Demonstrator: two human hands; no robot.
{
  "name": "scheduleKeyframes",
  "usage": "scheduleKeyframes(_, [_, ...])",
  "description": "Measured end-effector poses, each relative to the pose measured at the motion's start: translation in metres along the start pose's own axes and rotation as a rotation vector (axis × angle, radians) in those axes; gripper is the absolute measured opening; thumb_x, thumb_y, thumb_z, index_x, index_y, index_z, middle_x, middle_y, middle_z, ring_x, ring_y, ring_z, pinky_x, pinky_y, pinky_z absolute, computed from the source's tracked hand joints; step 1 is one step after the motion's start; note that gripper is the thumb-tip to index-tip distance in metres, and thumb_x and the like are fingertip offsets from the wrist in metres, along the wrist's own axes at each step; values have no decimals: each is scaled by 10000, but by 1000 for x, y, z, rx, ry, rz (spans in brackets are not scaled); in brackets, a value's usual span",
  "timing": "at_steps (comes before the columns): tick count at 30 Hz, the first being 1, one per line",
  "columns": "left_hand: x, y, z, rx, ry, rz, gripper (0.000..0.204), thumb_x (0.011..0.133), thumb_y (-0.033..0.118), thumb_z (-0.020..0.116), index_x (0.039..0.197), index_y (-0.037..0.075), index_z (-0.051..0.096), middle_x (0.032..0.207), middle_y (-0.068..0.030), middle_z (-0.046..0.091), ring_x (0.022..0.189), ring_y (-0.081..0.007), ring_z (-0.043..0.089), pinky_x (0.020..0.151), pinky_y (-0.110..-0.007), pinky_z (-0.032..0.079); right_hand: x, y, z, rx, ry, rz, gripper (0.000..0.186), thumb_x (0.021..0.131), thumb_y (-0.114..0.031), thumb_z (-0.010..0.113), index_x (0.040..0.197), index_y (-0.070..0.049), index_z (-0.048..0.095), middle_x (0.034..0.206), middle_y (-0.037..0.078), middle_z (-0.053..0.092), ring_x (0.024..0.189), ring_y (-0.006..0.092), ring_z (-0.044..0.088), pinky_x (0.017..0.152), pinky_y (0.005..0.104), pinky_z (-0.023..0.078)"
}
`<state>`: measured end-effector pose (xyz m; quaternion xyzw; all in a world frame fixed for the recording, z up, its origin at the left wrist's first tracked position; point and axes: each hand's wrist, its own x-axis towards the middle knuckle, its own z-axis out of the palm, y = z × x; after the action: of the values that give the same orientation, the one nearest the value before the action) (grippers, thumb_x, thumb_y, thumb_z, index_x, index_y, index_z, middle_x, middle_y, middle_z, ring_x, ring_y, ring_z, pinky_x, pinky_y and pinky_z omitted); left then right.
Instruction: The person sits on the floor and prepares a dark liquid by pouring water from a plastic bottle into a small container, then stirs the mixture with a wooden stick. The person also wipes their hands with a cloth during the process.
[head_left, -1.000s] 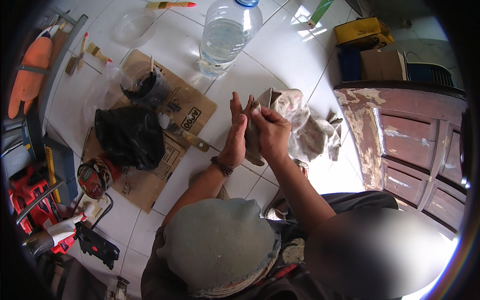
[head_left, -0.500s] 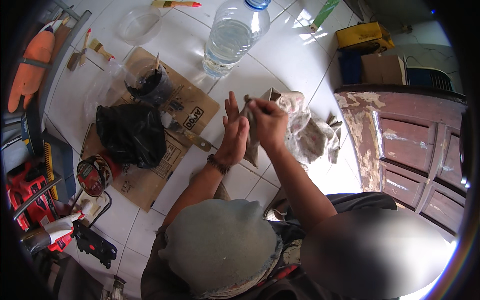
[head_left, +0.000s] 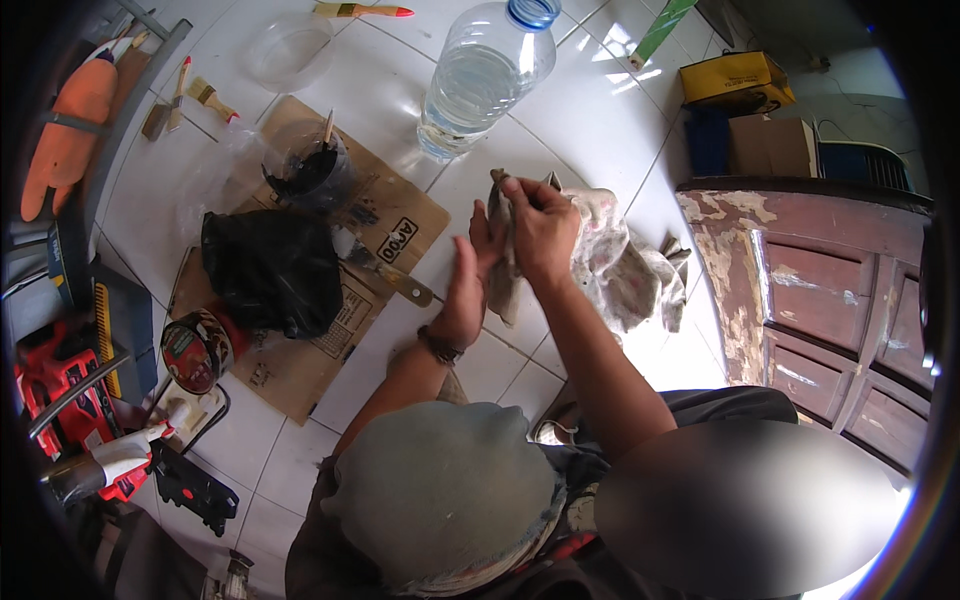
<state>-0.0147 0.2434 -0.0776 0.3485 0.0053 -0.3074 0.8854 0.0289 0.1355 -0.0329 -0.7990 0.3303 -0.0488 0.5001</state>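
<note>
Head view: right hand is pinching the top of a stained, off-white, crumpled fabric cloth. Left hand is extending its fingers, thumb apart, palm facing the cloth; contact unclear. Cloth is hanging between both hands, trailing rightward. Clear, blue-necked plastic water bottle is standing beyond, on white floor tiles.

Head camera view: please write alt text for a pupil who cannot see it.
A person's right hand pinches a stained cloth, the open left hand beside it. On the tiled floor beyond stands a bottle; to the left, a black bag and a tub sit on cardboard.
</note>
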Motion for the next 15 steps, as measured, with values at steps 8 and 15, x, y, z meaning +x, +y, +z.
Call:
scheduleKeyframes(8, [7,1,-10,802,156,283,999,940,761,121,1576,21,-98,1662,-201,-81,1522,-382,-138,1144,-628,-106,-32,2,5,-194,68,-406,131,858,-162,761,920,-48,765,759,120,685,660,229,666,641,340,521])
scheduleKeyframes(15, [6,4,-16,142,98,99,1045,897,818,42,1573,43,-136,1677,-119,-80,1543,-243,-37,1225,-459,-42,-33,12,5,-218,78,-393,165,867,-195,754,943,-49,770,792,131,723,688,210,689,673,318,526])
